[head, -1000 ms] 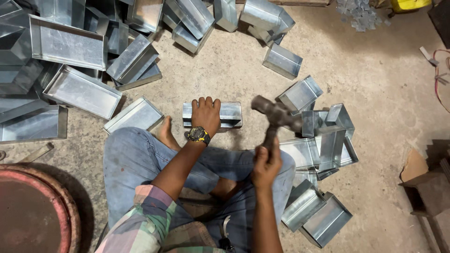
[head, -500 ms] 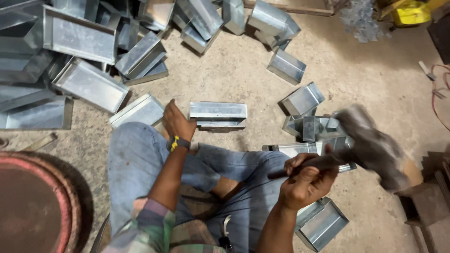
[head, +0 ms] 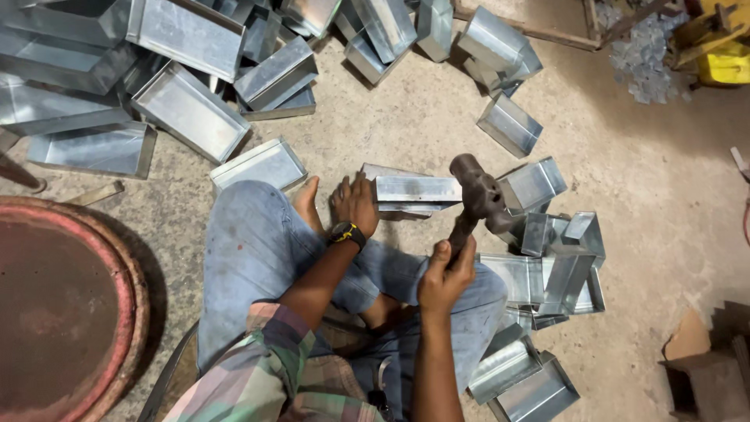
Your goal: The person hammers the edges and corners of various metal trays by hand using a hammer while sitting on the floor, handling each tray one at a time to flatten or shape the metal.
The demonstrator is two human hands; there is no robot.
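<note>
A person is sitting cross-legged on the bare concrete floor, working on a folded, shiny grey sheet-metal box piece lying just in front of the knees. The left hand is pressing flat on the piece's near end, fingers spread, pinning it rather than closing around it. The right hand is keeping a clenched grip on the handle of a dark, heavy-headed iron hammer, whose head is hovering just beside the right end of the piece. Judging by the surroundings, the work is well underway: many similar open metal trays are lying heaped at the upper left, and more pieces are stacked at the right.
</note>
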